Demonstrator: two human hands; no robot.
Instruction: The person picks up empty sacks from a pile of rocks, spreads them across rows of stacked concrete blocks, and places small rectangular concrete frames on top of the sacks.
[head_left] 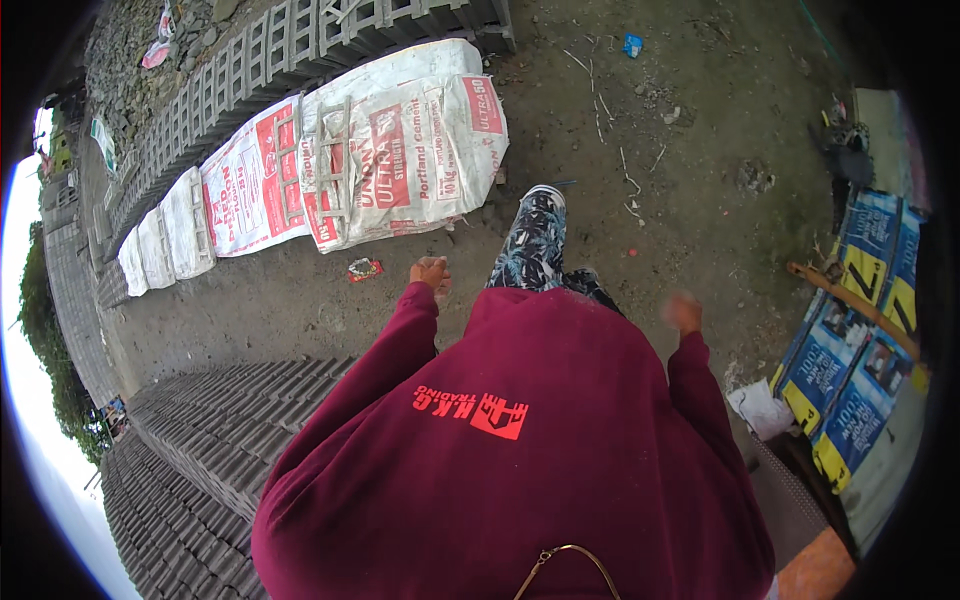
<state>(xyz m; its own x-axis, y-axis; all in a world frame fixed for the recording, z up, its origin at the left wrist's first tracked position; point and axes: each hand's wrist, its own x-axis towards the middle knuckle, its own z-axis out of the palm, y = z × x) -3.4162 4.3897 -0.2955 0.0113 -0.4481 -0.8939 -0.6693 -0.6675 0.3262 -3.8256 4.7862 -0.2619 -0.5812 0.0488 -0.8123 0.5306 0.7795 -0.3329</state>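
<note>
My left hand [430, 274] hangs beside my body with its fingers loosely bent and nothing visible in it. Nearest to it are a small red wrapper [365, 269] on the ground and the edge of a flattened white and red cement sack [400, 160]. That sack lies over a row of stacked blocks, and a block with openings rests on top of it. On my other side, my right hand [685, 312] is smeared by motion over bare dirt, touching nothing that I can see. Its fingers cannot be made out.
Grey hollow concrete blocks [290, 45] stand in a long row beyond the sacks. More blocks [200, 420] are stacked at the lower left. Blue and yellow printed sheets [850, 390] with a wooden pole [860, 310] line the right, beside a white bag [760, 408]. A blue wrapper [632, 45] lies ahead.
</note>
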